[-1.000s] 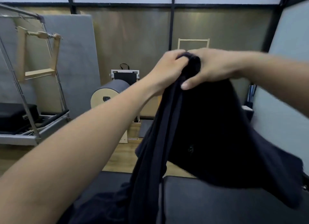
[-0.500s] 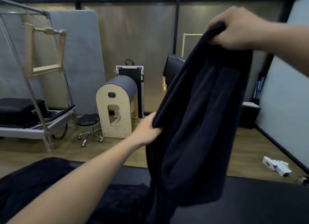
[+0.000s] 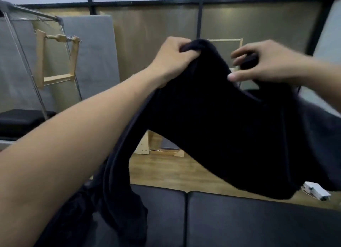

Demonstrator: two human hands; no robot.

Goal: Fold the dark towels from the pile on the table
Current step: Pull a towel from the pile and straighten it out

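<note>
Towel (image 3: 221, 128) held up mid-frame, left hand (image 3: 173, 58) gripping, right hand (image 3: 275, 64) pinching; opening-out step, seemingly; next: find corners, spread.

Grey mat (image 3: 88, 49) leans on the wall (image 3: 156, 25); white device (image 3: 316, 190) lies on wooden floor (image 3: 166, 171).

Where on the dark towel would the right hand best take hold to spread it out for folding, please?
Probably its top edge, apart from the left hand, which grips one bunched end of the dark towel. The cloth sags from there, so the right hand should pinch that edge from above and draw it sideways.
</note>
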